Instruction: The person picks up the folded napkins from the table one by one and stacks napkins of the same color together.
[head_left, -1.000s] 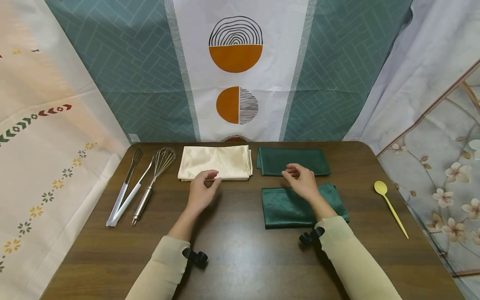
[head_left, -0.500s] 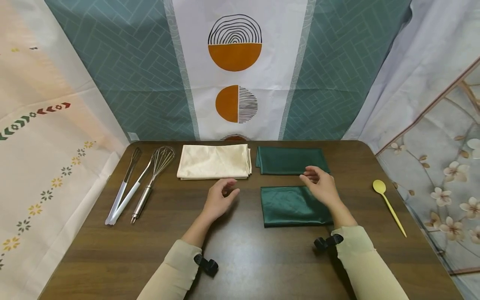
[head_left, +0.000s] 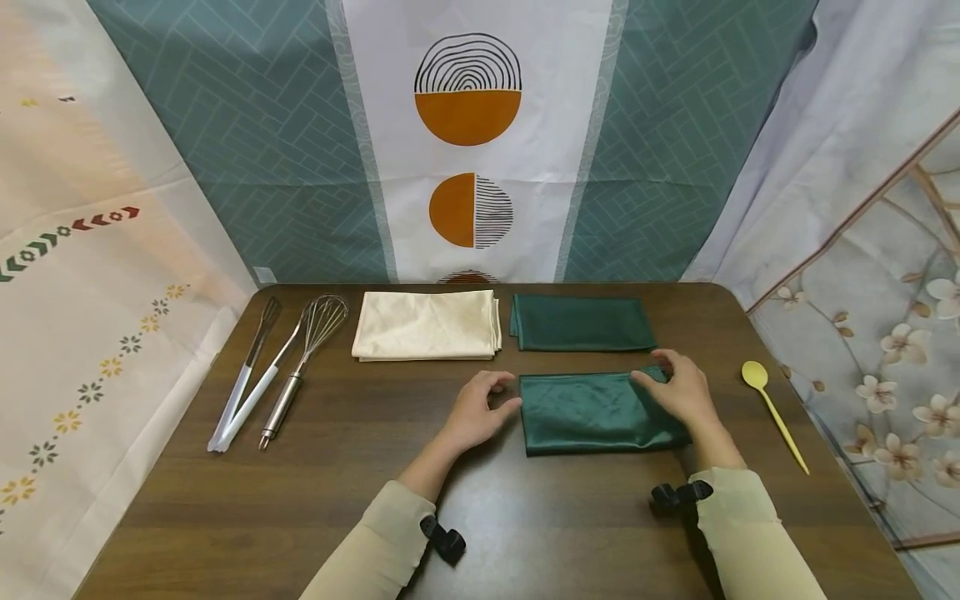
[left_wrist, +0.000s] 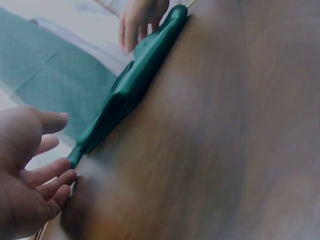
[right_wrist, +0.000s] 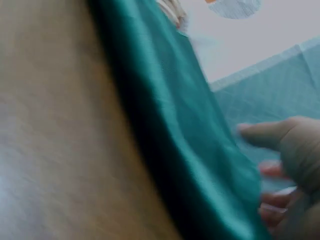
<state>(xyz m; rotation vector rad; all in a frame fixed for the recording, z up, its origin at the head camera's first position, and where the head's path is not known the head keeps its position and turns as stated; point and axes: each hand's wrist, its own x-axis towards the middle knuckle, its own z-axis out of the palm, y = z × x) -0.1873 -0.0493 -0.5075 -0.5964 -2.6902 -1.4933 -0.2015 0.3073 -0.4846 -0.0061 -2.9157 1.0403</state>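
A folded shiny green cloth [head_left: 581, 417] lies flat on the brown table, right of its middle. At its left edge is my left hand [head_left: 482, 410], thumb and fingers parted with nothing between them. My right hand [head_left: 684, 392] hovers over the cloth's far right corner, its fingers loosely bent and apart. In the left wrist view the left fingers [left_wrist: 47, 175] come close to the near end of the green cloth [left_wrist: 125, 90]. The right wrist view, somewhat blurred, has the right thumb [right_wrist: 265, 134] beside the cloth's [right_wrist: 185, 130] edge.
Behind lie a second folded green cloth [head_left: 585, 323] and a folded cream cloth [head_left: 427, 325]. Tongs [head_left: 243, 387] and a whisk [head_left: 300, 371] rest at the left. A yellow spoon [head_left: 776, 417] lies near the right edge. Patterned curtains [head_left: 300, 150] stand around the table [head_left: 225, 525].
My left hand has moved right, from the cream cloth to the near green cloth's left edge. The right hand has moved right and nearer, from the back green cloth to the near one's right corner.
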